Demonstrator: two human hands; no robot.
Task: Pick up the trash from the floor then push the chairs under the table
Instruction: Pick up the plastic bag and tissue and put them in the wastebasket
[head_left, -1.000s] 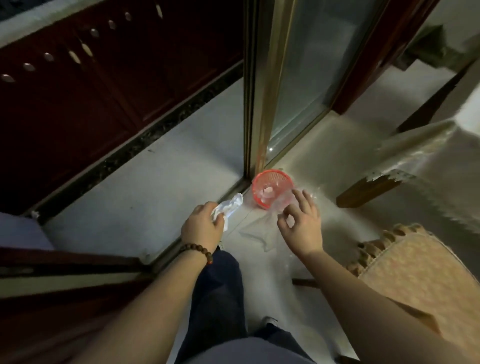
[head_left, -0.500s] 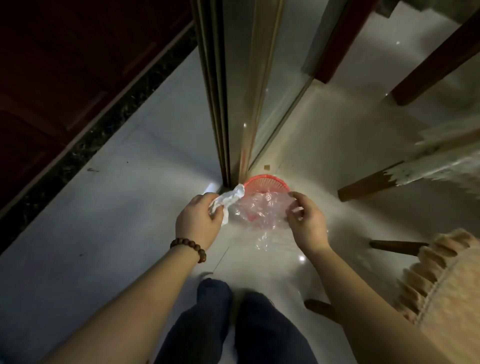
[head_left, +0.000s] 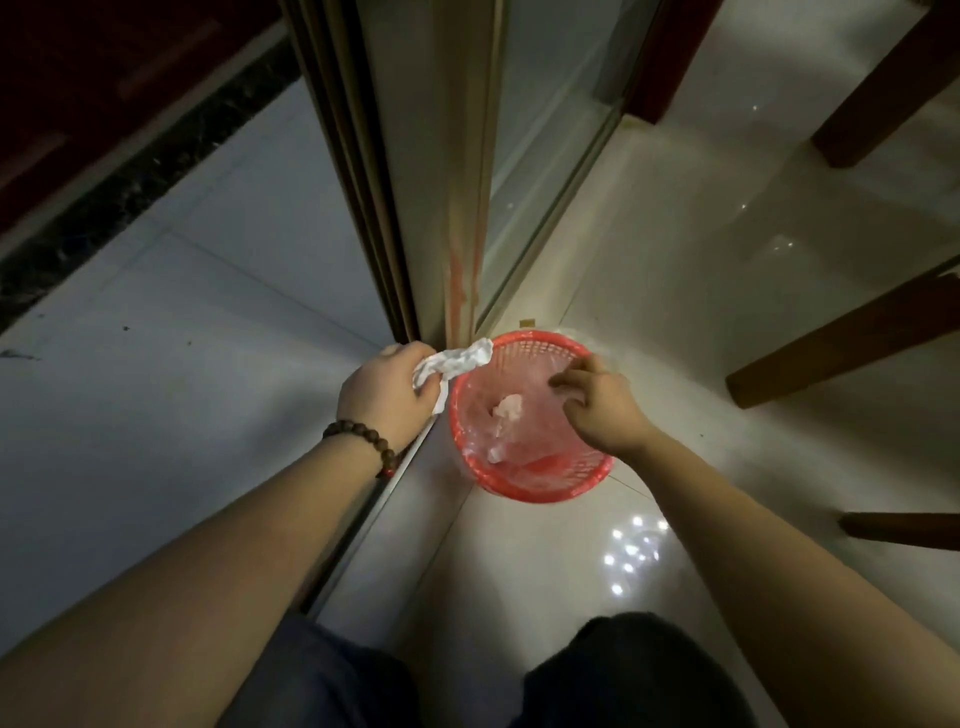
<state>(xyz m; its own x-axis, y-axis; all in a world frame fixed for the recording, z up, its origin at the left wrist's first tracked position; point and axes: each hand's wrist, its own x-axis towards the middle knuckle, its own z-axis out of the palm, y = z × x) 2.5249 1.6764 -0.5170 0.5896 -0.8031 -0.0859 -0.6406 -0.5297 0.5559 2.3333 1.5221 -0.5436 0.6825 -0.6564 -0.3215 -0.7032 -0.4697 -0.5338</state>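
From the head camera, the only view, the person looks down at a small red basket standing on the pale tiled floor at the foot of a metal door frame. The left hand grips a crumpled white tissue just beside the basket's rim, its free end reaching over the edge. The right hand hovers over the basket's mouth with fingers curled at the clear plastic wrap lying inside; whether they still pinch that film or have let go cannot be told. A second pale wad sits among the plastic. The step in hand looks like the trash disposal, nearly finished: 1 piece is in, 1 is at the rim. The next move likely calls for carrying the tissue over the opening and loosening the grip so it drops inside, not onto the tiles. Dark wooden chair legs stand to the right, so the chair pushing seems not yet begun.
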